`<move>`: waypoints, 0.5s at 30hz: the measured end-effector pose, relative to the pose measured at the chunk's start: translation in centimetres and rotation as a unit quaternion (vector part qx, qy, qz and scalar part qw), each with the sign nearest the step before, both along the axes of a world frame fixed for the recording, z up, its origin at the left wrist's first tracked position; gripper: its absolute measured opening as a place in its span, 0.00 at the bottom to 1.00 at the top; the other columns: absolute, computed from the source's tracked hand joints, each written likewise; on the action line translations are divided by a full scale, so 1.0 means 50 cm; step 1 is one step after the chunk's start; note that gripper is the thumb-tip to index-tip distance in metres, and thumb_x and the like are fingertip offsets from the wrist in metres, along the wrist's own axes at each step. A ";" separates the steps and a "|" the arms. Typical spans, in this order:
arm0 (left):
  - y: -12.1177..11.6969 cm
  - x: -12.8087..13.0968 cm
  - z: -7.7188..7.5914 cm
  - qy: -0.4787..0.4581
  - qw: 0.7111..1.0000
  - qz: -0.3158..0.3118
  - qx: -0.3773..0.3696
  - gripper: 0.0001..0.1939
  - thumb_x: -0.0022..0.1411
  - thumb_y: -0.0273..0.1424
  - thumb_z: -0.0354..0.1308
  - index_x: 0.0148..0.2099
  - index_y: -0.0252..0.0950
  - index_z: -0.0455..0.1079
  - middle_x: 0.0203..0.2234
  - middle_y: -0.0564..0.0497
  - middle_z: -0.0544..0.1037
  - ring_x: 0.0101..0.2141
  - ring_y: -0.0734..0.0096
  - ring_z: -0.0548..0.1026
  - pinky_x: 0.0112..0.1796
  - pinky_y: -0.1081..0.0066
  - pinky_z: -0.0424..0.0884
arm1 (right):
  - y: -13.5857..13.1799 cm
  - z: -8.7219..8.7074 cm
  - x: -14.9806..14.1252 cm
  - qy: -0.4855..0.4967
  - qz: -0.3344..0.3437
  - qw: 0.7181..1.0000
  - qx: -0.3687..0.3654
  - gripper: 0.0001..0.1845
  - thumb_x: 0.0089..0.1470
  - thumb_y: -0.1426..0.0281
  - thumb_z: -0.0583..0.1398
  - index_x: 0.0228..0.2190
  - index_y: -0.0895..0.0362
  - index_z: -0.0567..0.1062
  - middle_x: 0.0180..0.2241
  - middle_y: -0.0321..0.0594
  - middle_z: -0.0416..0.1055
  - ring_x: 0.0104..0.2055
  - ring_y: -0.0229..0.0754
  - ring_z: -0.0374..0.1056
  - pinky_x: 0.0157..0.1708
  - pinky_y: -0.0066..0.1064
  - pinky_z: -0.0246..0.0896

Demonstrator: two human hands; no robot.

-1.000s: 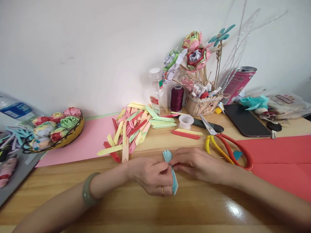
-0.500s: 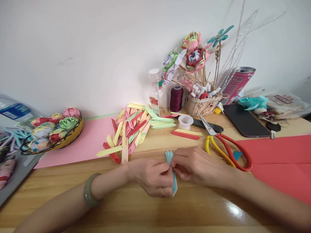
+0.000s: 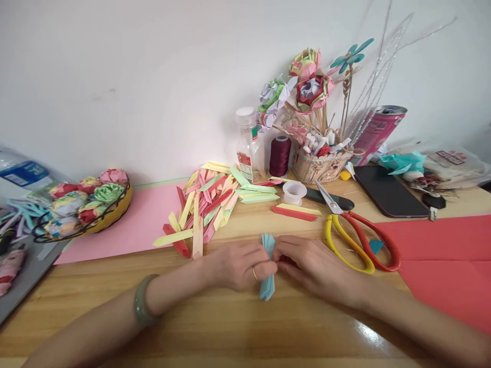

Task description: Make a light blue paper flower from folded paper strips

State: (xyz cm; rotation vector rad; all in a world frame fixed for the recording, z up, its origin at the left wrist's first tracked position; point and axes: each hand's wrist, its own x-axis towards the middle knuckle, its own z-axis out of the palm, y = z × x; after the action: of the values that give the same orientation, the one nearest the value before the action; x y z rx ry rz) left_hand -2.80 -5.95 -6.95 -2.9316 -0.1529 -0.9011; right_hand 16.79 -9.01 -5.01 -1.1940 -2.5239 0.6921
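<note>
A small bundle of folded light-blue paper strips (image 3: 267, 291) stands up between my hands, its ends fanned out above and below the fingers. My left hand (image 3: 243, 266), with a ring on one finger, is closed round the middle of the bundle. On the bundle's right side, the fingers of my right hand (image 3: 309, 260) are pinched together at its edge; what lies between those fingertips is hidden. Right of my right hand lie scissors (image 3: 358, 232) with red and yellow handles, blades apart.
Folded colored paper strips (image 3: 210, 202) are piled behind my left hand. Farther back stand a clear bottle (image 3: 249, 148), a purple thread spool (image 3: 280, 156) and a basket (image 3: 320, 167) of paper flowers. A phone (image 3: 391, 190) and red paper (image 3: 452, 255) lie right; a flower basket (image 3: 115, 207) sits left.
My left hand has turned and shifted slightly up round the blue strips, and the bundle's lower end has swung left, so it stands more upright. The right hand stays beside it, fingers still pinched.
</note>
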 end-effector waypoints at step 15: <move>-0.014 -0.001 0.010 -0.039 0.886 0.162 -0.433 0.06 0.60 0.25 0.52 0.34 0.34 0.71 0.31 0.50 0.73 0.34 0.74 0.71 0.36 0.74 0.68 | -0.006 -0.004 -0.012 -0.029 -0.033 0.999 0.010 0.08 0.56 0.72 0.51 0.29 0.58 0.68 0.31 0.40 0.67 0.30 0.39 0.64 0.28 0.29 0.55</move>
State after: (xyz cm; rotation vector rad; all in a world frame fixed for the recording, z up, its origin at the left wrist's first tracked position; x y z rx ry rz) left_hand -2.85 -6.66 -6.47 -3.4190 -1.3283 -1.0948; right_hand 16.18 -9.30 -5.23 -1.3026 -2.5175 0.6234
